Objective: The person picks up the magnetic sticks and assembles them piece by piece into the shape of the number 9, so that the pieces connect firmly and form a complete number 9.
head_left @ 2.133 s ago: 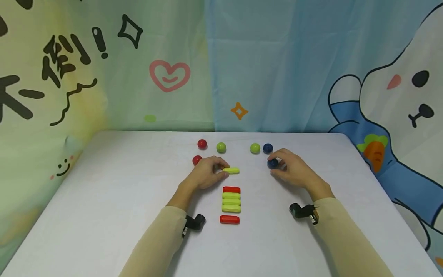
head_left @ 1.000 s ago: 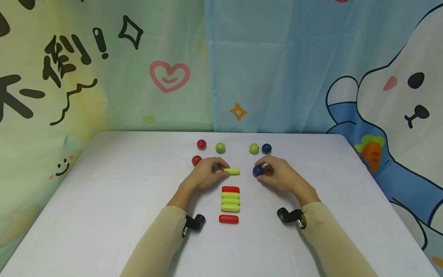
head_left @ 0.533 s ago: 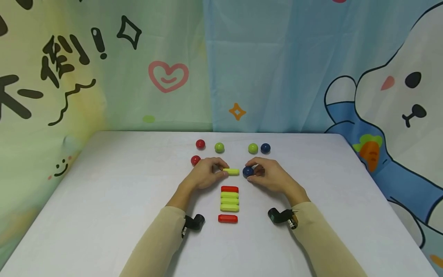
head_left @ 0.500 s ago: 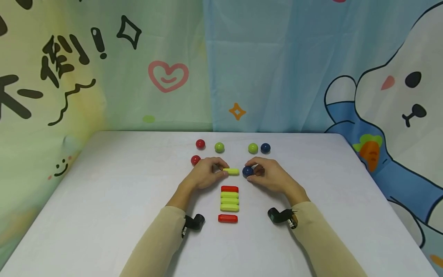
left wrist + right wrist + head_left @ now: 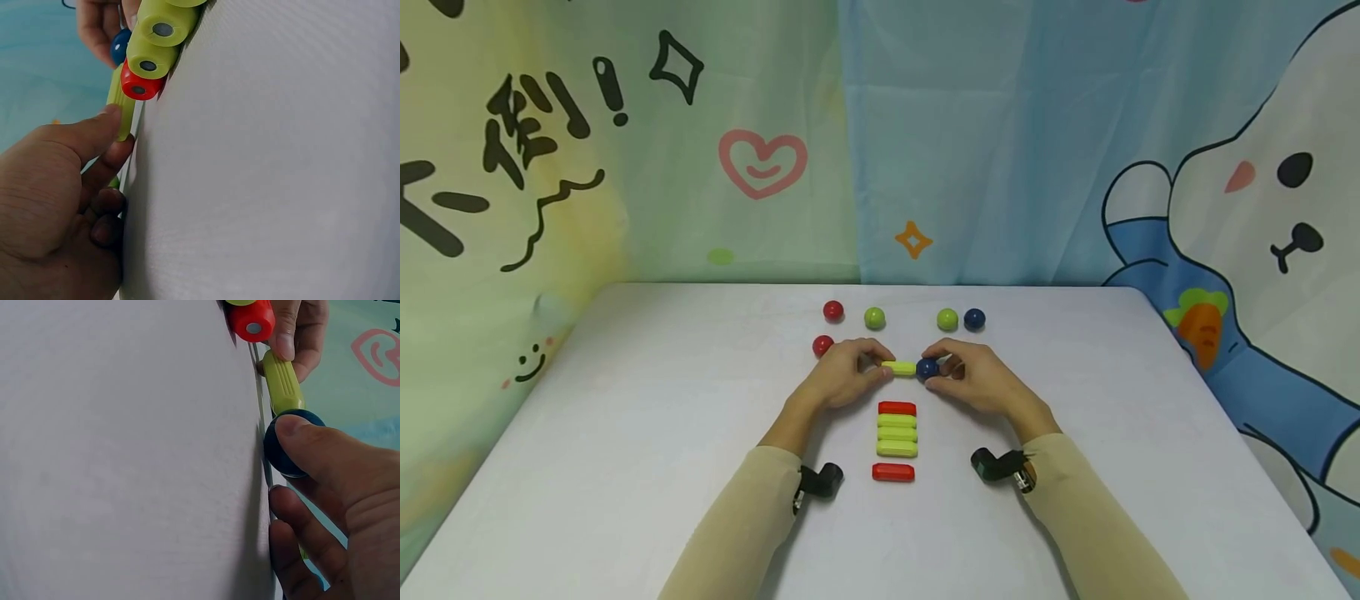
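Between thumb and finger, my left hand (image 5: 847, 372) pinches the left end of a yellow-green rod (image 5: 900, 367). My right hand (image 5: 981, 375) holds a dark blue ball (image 5: 927, 369) against the rod's right end; the two touch in the head view and in the right wrist view, where the blue ball (image 5: 290, 444) meets the ribbed rod (image 5: 282, 381). Closer to the person lies a stack-like row of rods: a red rod (image 5: 897, 408) at its far side, then several yellow-green rods (image 5: 897, 434). Grey discs show on the rod ends in the left wrist view.
A separate red rod (image 5: 893, 472) lies nearest the person. Beyond the hands are a red ball (image 5: 833, 311), a green ball (image 5: 875, 317), another green ball (image 5: 947, 319) and a blue ball (image 5: 974, 319). One more red ball (image 5: 822, 346) sits beside the left hand. All rest on the white table (image 5: 700, 433).
My right hand has carried the blue ball leftward from the right side until it meets the rod's end. The left hand keeps its pinch on the rod and has barely moved.
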Action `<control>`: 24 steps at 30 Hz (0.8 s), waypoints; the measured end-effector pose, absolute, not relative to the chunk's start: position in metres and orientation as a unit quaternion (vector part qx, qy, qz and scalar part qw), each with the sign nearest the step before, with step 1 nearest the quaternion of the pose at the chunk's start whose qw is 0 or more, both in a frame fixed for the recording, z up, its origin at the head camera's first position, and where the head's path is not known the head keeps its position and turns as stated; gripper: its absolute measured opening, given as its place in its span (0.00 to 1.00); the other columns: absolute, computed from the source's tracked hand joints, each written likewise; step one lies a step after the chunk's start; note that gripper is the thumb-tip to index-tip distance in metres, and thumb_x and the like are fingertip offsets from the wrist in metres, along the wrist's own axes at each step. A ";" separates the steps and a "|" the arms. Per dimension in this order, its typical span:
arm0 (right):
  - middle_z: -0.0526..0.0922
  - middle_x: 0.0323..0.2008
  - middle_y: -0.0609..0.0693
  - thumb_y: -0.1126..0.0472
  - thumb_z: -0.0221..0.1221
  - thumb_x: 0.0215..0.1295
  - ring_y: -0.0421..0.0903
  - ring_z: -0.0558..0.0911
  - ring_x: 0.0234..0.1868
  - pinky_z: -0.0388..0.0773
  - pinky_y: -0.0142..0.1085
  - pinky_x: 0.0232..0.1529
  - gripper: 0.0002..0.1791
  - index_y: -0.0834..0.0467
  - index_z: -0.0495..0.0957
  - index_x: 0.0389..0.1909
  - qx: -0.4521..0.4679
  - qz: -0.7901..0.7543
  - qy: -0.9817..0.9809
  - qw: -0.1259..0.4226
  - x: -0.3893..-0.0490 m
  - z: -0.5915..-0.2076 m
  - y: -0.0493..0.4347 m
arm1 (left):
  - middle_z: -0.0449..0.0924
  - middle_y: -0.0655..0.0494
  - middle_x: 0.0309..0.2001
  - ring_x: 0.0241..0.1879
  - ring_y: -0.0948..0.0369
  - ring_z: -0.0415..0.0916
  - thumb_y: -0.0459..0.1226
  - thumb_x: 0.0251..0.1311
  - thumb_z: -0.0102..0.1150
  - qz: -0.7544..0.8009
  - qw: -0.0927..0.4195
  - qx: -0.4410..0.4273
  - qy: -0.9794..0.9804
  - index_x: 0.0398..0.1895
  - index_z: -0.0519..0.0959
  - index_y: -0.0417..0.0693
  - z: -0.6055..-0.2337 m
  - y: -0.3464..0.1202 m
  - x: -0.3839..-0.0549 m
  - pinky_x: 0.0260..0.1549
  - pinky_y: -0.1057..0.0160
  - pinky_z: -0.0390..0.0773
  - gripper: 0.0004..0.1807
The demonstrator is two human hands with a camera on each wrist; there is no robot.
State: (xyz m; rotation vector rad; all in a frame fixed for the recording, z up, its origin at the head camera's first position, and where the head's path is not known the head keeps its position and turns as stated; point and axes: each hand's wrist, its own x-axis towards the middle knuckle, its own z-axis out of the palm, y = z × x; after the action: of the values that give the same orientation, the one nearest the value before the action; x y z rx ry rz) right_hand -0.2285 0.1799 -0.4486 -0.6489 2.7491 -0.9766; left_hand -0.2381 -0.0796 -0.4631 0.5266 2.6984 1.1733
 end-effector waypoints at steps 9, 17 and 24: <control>0.84 0.45 0.49 0.57 0.68 0.68 0.45 0.81 0.42 0.77 0.42 0.47 0.22 0.51 0.78 0.61 -0.223 -0.335 0.912 0.074 -0.230 -0.451 0.179 | 0.82 0.61 0.44 0.47 0.57 0.73 0.41 0.67 0.66 0.396 0.075 0.170 0.899 0.50 0.85 0.56 -0.462 -0.080 -0.238 0.53 0.57 0.74 0.10; 0.82 0.46 0.48 0.56 0.67 0.69 0.45 0.78 0.42 0.76 0.41 0.46 0.22 0.50 0.77 0.63 -0.216 -0.353 0.906 0.094 -0.231 -0.453 0.184 | 0.83 0.63 0.45 0.46 0.58 0.73 0.43 0.67 0.67 0.410 0.082 0.167 0.893 0.52 0.85 0.57 -0.465 -0.082 -0.240 0.51 0.58 0.75 0.12; 0.81 0.47 0.47 0.54 0.68 0.68 0.47 0.78 0.44 0.76 0.42 0.48 0.22 0.48 0.78 0.62 -0.213 -0.373 0.897 0.104 -0.238 -0.455 0.186 | 0.82 0.62 0.43 0.37 0.57 0.70 0.45 0.66 0.68 0.430 0.083 0.151 0.886 0.54 0.84 0.58 -0.464 -0.092 -0.246 0.38 0.62 0.70 0.15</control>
State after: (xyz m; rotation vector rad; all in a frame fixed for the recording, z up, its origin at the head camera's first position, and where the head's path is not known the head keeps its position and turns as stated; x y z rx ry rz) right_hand -0.2382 0.1856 -0.4551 -0.6273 2.6449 -1.1014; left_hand -0.2460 -0.0920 -0.4642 0.4507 2.6465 1.2843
